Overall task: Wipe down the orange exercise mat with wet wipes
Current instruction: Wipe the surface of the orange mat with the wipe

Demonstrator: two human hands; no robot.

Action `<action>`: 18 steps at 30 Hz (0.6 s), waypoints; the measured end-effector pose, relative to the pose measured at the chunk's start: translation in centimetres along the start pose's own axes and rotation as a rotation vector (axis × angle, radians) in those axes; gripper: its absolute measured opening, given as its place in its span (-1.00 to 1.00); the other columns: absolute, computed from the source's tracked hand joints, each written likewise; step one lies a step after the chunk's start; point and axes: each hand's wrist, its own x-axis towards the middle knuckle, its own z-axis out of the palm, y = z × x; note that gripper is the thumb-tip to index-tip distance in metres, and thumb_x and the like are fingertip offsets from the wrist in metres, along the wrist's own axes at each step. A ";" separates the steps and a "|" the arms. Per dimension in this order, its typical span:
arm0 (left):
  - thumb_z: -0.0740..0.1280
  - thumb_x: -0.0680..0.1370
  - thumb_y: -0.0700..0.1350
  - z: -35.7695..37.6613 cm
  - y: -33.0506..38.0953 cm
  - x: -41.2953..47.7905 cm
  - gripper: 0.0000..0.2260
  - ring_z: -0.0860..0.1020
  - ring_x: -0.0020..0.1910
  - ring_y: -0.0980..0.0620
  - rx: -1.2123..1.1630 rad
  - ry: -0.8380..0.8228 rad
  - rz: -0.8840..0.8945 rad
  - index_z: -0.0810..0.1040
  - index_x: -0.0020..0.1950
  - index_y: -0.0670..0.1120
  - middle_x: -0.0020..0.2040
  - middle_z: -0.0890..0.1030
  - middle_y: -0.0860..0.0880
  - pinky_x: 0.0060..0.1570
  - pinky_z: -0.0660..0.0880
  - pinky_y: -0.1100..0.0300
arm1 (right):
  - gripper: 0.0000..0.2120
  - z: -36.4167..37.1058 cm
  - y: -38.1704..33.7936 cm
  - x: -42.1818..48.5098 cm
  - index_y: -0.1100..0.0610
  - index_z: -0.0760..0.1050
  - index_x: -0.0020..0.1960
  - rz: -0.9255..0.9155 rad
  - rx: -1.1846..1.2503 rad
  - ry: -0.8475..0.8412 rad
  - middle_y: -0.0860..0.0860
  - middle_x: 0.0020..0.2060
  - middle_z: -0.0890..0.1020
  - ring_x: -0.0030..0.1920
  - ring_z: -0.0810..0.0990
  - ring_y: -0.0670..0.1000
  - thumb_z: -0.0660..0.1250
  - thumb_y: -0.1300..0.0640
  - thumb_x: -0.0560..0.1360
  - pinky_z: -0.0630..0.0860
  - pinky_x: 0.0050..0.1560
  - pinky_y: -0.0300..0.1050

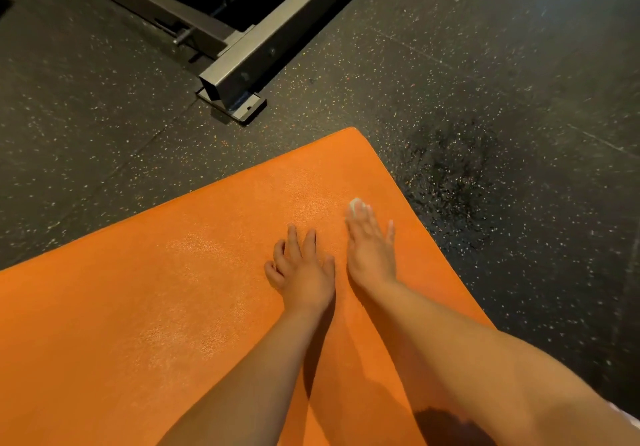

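Head view: R hand [370,248] flat, fingers straight, pressing wipe [355,203] onto mat [173,307]; L hand [301,269] beside it, fingers spread, resting on mat, holding nothing.

Right grip [372,248] is flat on the wipe [355,205], and the left grip [304,272] sits just beside it on its left, so there's barely a gap between them. Ahead of both grips the orange mat [138,307] runs open up to its corner, with loads of room left of the left grip too. Right of the right grip the mat edge is near, then it's speckled floor [519,65]. The only hard obstacle is the metal frame [263,54], well beyond the fingertips and off the mat.
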 end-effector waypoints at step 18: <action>0.10 0.65 0.16 0.0 2.7 1.5 -0.46 0.00 0.56 -0.16 0.143 -0.028 0.124 0.06 0.62 0.20 0.66 -0.09 0.02 0.48 0.02 -0.19 | -0.36 -2.1 1.9 0.8 0.00 -0.21 0.66 -0.068 -0.102 -0.126 -0.05 0.64 -0.23 0.62 -0.27 -0.03 0.03 0.18 0.68 -0.25 0.55 0.27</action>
